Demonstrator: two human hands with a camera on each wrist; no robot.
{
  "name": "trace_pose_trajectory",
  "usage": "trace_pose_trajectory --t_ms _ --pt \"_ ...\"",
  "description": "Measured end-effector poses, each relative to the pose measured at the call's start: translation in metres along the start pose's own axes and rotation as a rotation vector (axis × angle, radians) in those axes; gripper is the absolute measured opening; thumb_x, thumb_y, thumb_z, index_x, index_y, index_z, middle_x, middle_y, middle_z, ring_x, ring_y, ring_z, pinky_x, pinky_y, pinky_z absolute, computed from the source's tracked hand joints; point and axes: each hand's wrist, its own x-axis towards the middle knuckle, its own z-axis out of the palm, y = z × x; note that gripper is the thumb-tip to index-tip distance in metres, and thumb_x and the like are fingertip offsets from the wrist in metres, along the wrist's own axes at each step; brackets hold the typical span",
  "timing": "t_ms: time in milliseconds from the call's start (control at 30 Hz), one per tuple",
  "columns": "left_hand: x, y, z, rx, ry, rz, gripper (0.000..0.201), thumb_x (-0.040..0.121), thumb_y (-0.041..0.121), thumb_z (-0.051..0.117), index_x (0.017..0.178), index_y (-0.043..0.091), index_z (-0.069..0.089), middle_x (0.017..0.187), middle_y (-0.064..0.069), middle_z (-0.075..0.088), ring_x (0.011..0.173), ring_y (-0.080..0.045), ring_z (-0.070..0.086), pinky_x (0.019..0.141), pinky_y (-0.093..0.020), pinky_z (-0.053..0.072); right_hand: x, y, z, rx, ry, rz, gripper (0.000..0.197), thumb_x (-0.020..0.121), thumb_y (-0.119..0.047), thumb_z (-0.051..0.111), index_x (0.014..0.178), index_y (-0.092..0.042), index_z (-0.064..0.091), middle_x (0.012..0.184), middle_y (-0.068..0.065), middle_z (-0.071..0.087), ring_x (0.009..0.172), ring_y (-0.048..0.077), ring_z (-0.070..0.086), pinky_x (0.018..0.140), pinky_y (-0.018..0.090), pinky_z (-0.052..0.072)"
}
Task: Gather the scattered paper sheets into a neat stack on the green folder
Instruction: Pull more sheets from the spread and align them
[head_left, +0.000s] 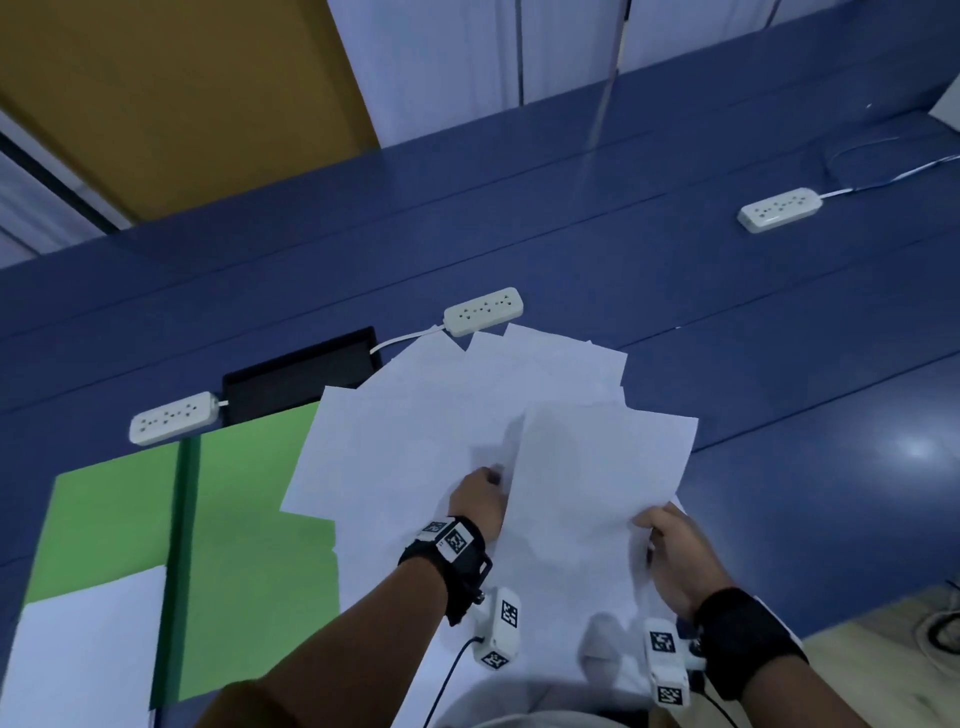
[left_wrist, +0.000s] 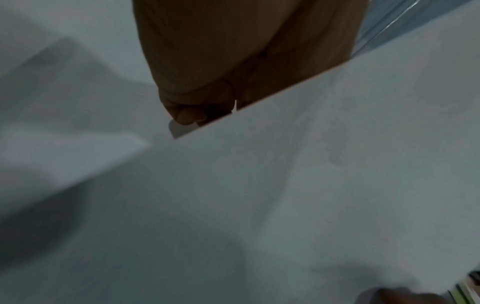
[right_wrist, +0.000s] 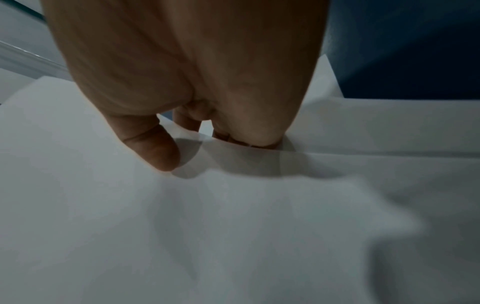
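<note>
An open green folder (head_left: 249, 519) lies at the left of the blue table, with one white sheet (head_left: 88, 649) on its left flap. Several white paper sheets (head_left: 441, 415) lie fanned out and overlapping in the middle, partly over the folder's right edge. The top sheet (head_left: 597, 467) is raised off the pile. My right hand (head_left: 647, 525) pinches its near edge, thumb (right_wrist: 158, 152) on top and fingers underneath. My left hand (head_left: 493, 475) holds its left edge; its fingers are hidden behind the sheet (left_wrist: 285, 185), and the thumb (left_wrist: 187, 117) curls at the edge.
Three white power strips lie on the table: one (head_left: 483, 310) touching the far sheets, one (head_left: 174, 417) behind the folder, one (head_left: 779, 208) far right. A black rectangular recess (head_left: 301, 374) lies behind the folder. The table's edge and floor (head_left: 883, 649) show at the lower right.
</note>
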Motion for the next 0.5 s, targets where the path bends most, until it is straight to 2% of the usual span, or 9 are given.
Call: trace_pose_trajectory --t_ms 100,167,200,233,267,333,367,433,500 --pt "-0.012 -0.001 -0.002 0.006 -0.066 0.069 0.025 0.095 0.016 0.044 0.092 0.016 0.069 0.088 0.0 0.072 0.077 -0.021 0.06 0.073 -0.026 0.048 -0.002 0.0 -0.002 -0.004 -0.027 0.003 0.022 0.092 0.009 0.053 0.087 -0.011 0.06 0.091 0.012 0.072 0.088 0.028 0.069 0.082 0.038 0.051" --pt "-0.027 0.002 -0.01 -0.068 -0.107 0.123 0.019 0.094 0.026 0.052 0.084 0.016 0.065 0.077 0.004 0.068 0.069 -0.018 0.058 0.072 -0.032 0.054 -0.003 -0.001 -0.002 0.0 -0.026 0.003 0.022 0.093 0.009 0.051 0.086 -0.01 0.06 0.09 0.011 0.074 0.087 0.028 0.071 0.082 0.039 0.052" --pt "-0.036 0.003 -0.015 -0.127 -0.145 0.143 0.018 0.093 0.03 0.057 0.088 0.018 0.068 0.082 0.006 0.072 0.073 -0.018 0.065 0.078 -0.038 0.059 -0.005 -0.002 0.0 0.012 -0.021 0.0 0.024 0.094 0.009 0.051 0.084 -0.011 0.059 0.088 0.01 0.074 0.085 0.027 0.071 0.08 0.039 0.052" --pt "-0.048 0.005 -0.02 -0.215 -0.201 0.165 0.016 0.092 0.031 0.06 0.097 0.021 0.072 0.093 0.006 0.077 0.085 -0.02 0.073 0.086 -0.042 0.062 -0.007 -0.003 0.002 0.023 -0.011 -0.006 0.026 0.094 0.01 0.051 0.081 -0.012 0.058 0.086 0.008 0.072 0.082 0.025 0.07 0.078 0.038 0.05" --pt "-0.059 0.006 -0.026 -0.306 -0.27 0.181 0.02 0.093 0.026 0.062 0.108 0.023 0.075 0.105 0.004 0.079 0.098 -0.021 0.075 0.092 -0.043 0.06 -0.008 -0.004 0.003 0.027 0.001 -0.019 0.027 0.093 0.01 0.051 0.079 -0.012 0.057 0.083 0.007 0.071 0.078 0.023 0.069 0.075 0.037 0.049" --pt "-0.079 0.001 -0.038 -0.46 -0.373 0.212 0.035 0.091 0.009 0.059 0.122 0.017 0.073 0.12 -0.002 0.077 0.113 -0.024 0.072 0.102 -0.043 0.056 -0.009 -0.004 0.002 0.024 0.01 -0.071 0.026 0.092 0.011 0.052 0.078 -0.01 0.059 0.081 0.009 0.07 0.074 0.023 0.07 0.073 0.037 0.051" --pt "-0.089 -0.004 -0.045 -0.511 -0.404 0.218 0.04 0.089 0.004 0.058 0.125 0.013 0.071 0.123 -0.004 0.075 0.117 -0.025 0.07 0.105 -0.042 0.054 -0.01 -0.005 0.002 0.005 -0.01 -0.102 0.024 0.092 0.012 0.052 0.082 -0.007 0.062 0.085 0.012 0.072 0.079 0.028 0.071 0.074 0.038 0.053" --pt "-0.102 -0.017 -0.054 -0.538 -0.458 0.217 0.046 0.084 -0.001 0.057 0.128 0.009 0.07 0.128 -0.008 0.073 0.123 -0.026 0.067 0.111 -0.043 0.049 -0.015 -0.006 0.006 -0.026 -0.111 -0.132 0.024 0.089 0.014 0.054 0.102 -0.001 0.068 0.102 0.017 0.076 0.097 0.038 0.072 0.078 0.038 0.061" --pt "-0.107 -0.032 -0.061 -0.487 -0.507 0.227 0.048 0.082 -0.008 0.058 0.127 0.006 0.07 0.13 -0.014 0.071 0.125 -0.03 0.066 0.112 -0.049 0.048 -0.023 -0.008 0.013 -0.006 -0.261 -0.092 0.042 0.085 0.014 0.057 0.123 -0.002 0.063 0.121 0.019 0.074 0.111 0.038 0.071 0.086 0.039 0.064"
